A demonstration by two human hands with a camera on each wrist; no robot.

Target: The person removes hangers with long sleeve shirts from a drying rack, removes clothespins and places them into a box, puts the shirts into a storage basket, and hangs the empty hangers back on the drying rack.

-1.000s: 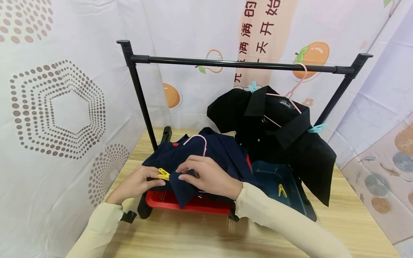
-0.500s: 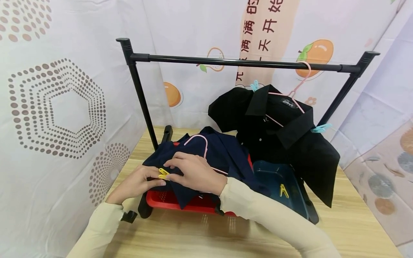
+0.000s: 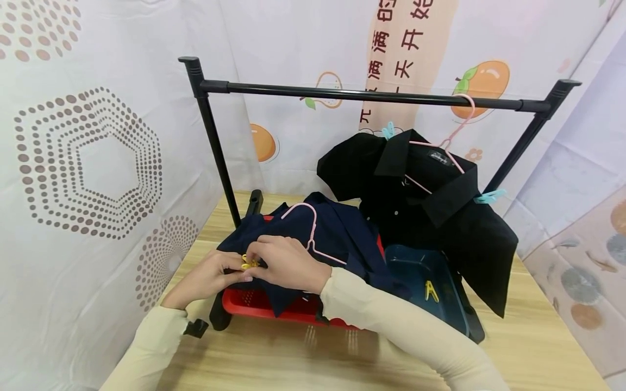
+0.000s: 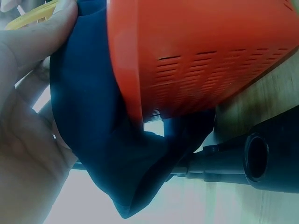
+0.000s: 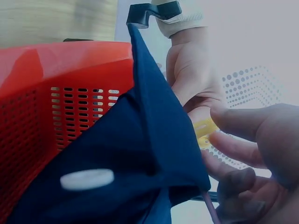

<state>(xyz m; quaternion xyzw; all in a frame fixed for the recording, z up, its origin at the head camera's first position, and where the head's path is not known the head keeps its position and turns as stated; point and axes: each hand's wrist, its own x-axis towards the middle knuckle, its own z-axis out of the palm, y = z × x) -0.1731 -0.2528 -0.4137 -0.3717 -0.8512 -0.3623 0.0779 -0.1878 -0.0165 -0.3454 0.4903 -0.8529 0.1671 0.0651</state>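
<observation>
My left hand (image 3: 210, 276) pinches the edge of a navy shirt (image 3: 337, 228) between thumb and fingers. In the left wrist view the cloth (image 4: 88, 98) hangs down from under the left thumb. Thumb and forefinger of my right hand (image 3: 288, 265) pinch a yellow clothespin (image 5: 203, 129) right beside the left fingers. In the head view the fingers partly cover this clothespin, and whether it bites the cloth cannot be seen. A pink hanger (image 3: 313, 220) lies with the navy shirt, its hook sticking up.
Under the navy shirt stands a red basket (image 3: 249, 307). A blue tray (image 3: 411, 255) holds another yellow clothespin (image 3: 431, 291). A black shirt (image 3: 425, 201) with light-blue clothespins hangs from the black rack (image 3: 342, 93) on a pink hanger. The wooden table (image 3: 274, 358) runs along the front.
My right hand has let go of the navy shirt's corner, moved left, and now pinches the yellow clothespin. My left hand has stayed almost still.
</observation>
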